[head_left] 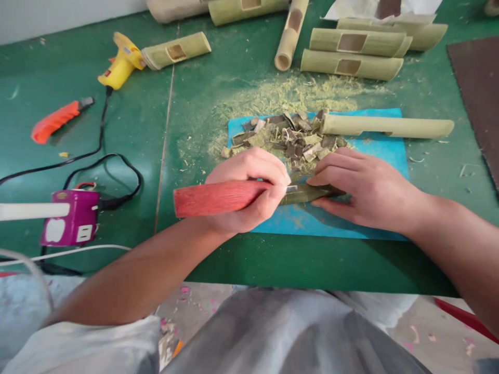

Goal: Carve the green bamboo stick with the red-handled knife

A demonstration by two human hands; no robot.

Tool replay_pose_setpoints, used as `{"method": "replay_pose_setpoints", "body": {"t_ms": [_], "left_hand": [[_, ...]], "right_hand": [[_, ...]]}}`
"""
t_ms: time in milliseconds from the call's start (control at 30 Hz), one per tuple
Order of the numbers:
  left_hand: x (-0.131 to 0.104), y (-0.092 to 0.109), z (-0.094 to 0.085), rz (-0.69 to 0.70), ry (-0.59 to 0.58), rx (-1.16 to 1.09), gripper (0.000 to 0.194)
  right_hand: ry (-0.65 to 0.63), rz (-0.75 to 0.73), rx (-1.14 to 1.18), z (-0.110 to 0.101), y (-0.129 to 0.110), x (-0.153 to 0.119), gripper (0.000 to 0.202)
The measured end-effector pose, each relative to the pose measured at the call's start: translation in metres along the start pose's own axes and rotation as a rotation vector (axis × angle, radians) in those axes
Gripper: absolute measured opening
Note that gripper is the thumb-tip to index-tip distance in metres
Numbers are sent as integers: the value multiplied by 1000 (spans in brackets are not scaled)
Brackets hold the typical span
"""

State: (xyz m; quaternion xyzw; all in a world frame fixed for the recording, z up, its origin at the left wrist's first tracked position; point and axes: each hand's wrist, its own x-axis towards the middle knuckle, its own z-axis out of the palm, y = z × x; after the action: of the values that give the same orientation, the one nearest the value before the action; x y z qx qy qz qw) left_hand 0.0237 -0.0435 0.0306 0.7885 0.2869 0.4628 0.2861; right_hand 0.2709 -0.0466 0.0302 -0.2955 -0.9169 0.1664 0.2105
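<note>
My left hand (251,189) is closed around a red-handled tool (218,198), whose short metal blade points right against a dark green bamboo piece (302,194). On that piece's right part, my right hand (351,184) holds it between thumb and fingers. Both hands are over the near part of a blue mat (390,161). Just beyond them lies a heap of bamboo chips (296,137). A pale bamboo tube (390,126) rests across the mat's far right part, its left end at the chips.
Notched bamboo tubes (353,64) lie at the back. To the left are a yellow corded tool (122,62) touching another tube (189,49), an orange-handled cutter (56,122) and a purple power adapter (70,217) with cables. A brown mat (479,93) lies at the right.
</note>
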Motion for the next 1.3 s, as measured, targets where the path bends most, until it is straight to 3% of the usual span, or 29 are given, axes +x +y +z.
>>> {"method": "replay_pose_setpoints", "body": {"t_ms": [267, 567, 733, 1133, 1300], "left_hand": [[4, 5, 0, -30, -105, -46, 5], [7, 7, 0, -30, -167, -58, 7], [6, 6, -1, -38, -61, -64, 16], [-1, -2, 2, -28, 33, -94, 30], [5, 2, -1, -37, -136, -115, 28]], "right_hand": [[-24, 11, 2, -1, 0, 0, 12], [-28, 43, 31, 0, 0, 1, 11], [-47, 68, 40, -2, -2, 2, 10], [-28, 27, -3, 0, -1, 2, 10], [-55, 34, -10, -2, -2, 3, 11]]}}
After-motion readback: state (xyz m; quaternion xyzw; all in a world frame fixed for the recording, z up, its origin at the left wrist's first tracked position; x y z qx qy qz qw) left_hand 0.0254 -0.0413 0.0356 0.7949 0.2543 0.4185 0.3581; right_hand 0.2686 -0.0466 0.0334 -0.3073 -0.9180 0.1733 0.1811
